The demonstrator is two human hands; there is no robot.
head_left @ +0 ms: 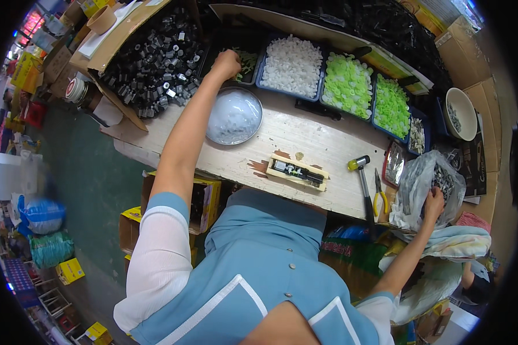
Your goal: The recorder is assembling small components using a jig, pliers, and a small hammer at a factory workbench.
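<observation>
My left hand (227, 64) reaches over the dark tray (213, 53) at the back, its fingers curled down at the small green parts (247, 62). Whatever is in its fingertips is hidden. On the right, my right hand (434, 203) dips into a clear plastic bag (411, 190) of small metal parts (441, 179). Those fingers are bent in among the parts, and I cannot make out what they grip. Between my arms, a wooden holder (275, 173) lies on the bench with a black and silver mechanism (298, 172) set in it.
A round pan (256, 127) covered in clear film stands left of centre. Black blocks (155, 69) fill a carton. Trays hold white (293, 64) and green (348, 86) plastic pieces. A hammer (365, 187), yellow-handled pliers (380, 202) and a cream bowl (469, 115) are at right.
</observation>
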